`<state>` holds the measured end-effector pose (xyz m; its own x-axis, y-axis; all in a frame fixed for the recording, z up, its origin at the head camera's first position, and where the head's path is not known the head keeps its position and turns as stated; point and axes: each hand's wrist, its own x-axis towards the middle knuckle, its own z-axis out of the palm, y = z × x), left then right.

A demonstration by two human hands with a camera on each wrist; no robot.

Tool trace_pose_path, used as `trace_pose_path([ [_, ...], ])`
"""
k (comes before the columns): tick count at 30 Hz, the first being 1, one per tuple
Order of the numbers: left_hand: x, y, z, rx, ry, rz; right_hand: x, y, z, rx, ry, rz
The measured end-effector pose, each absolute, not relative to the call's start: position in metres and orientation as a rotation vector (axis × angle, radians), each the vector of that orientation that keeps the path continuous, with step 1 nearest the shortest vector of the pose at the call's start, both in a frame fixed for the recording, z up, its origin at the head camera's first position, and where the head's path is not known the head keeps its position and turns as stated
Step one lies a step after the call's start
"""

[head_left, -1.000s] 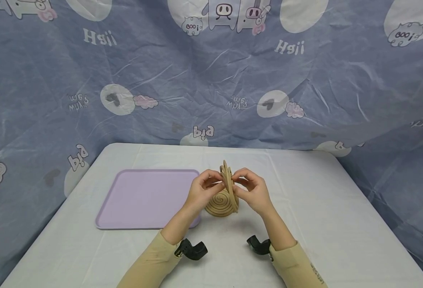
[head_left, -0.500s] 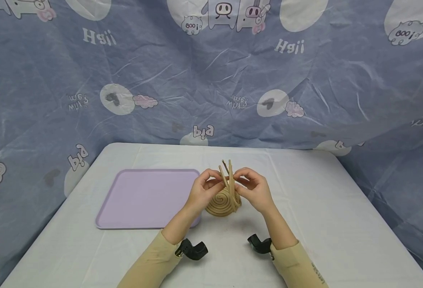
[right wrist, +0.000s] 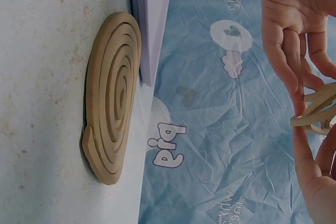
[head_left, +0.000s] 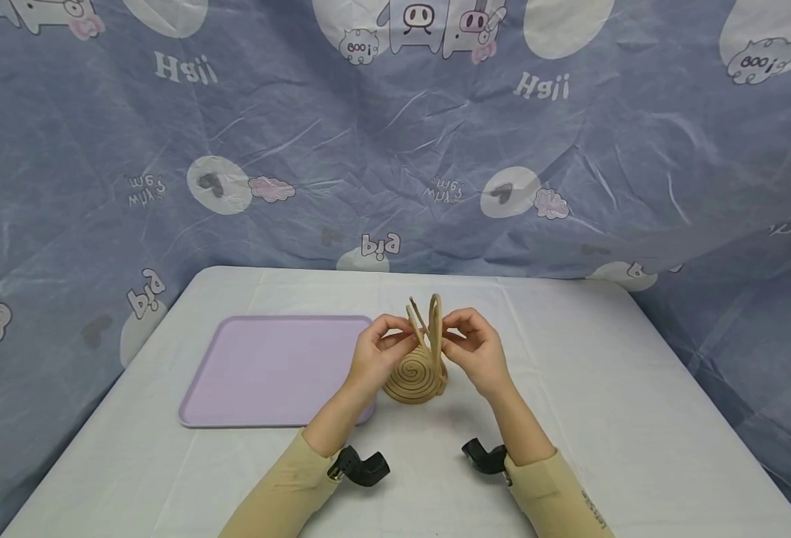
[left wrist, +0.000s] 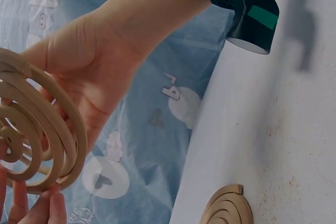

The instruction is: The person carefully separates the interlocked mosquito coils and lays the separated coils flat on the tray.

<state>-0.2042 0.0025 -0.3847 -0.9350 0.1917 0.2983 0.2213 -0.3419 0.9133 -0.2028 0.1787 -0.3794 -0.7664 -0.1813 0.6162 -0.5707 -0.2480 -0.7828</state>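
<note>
Tan spiral mosquito coils (head_left: 435, 321) are held upright and partly spread apart between my two hands. My left hand (head_left: 383, 350) pinches them from the left with thumb and fingers. From the other side my right hand (head_left: 474, 348) pinches the right-hand rings. In the left wrist view the held coil (left wrist: 76, 124) shows its separate rings with gaps between them. Below the hands, another round mosquito coil (head_left: 410, 381) lies flat on the table; the right wrist view shows this coil (right wrist: 118, 98) with its turns tightly nested. Some fingertips are hidden behind the rings.
A shallow purple tray (head_left: 274, 373) lies left of the hands, its right edge close to the flat coil. White cloth covers the table (head_left: 604, 403). Behind it hangs a blue printed curtain (head_left: 368, 149). Black wrist cameras (head_left: 362, 468) hang below the sleeves.
The held coil has turned and spread: its right part has swung more upright and apart from the left part. My right hand has shifted slightly right; the left hand barely moves.
</note>
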Motion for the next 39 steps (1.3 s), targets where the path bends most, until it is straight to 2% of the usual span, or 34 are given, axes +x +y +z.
trace_pose_path([
  [6,-0.2052,0.0003,-0.3832,-0.425,-1.839,-2.518,-0.2022,0.1750,-0.3800,0.811,-1.739,2.146],
  [19,-0.2078,-0.0033,-0.3827,-0.518,-1.958,-2.552,-0.2043,0.1821,-0.3796,0.707,-2.037,2.154],
  [30,-0.2135,-0.0042,-0.3878,-0.422,-2.035,-2.532,-0.2039,0.1788,-0.3748,0.473,-2.076,2.273],
  [39,-0.2130,-0.0056,-0.3856,-0.470,-1.761,-2.797,-0.2035,0.1816,-0.3764,0.545,-1.949,2.463],
])
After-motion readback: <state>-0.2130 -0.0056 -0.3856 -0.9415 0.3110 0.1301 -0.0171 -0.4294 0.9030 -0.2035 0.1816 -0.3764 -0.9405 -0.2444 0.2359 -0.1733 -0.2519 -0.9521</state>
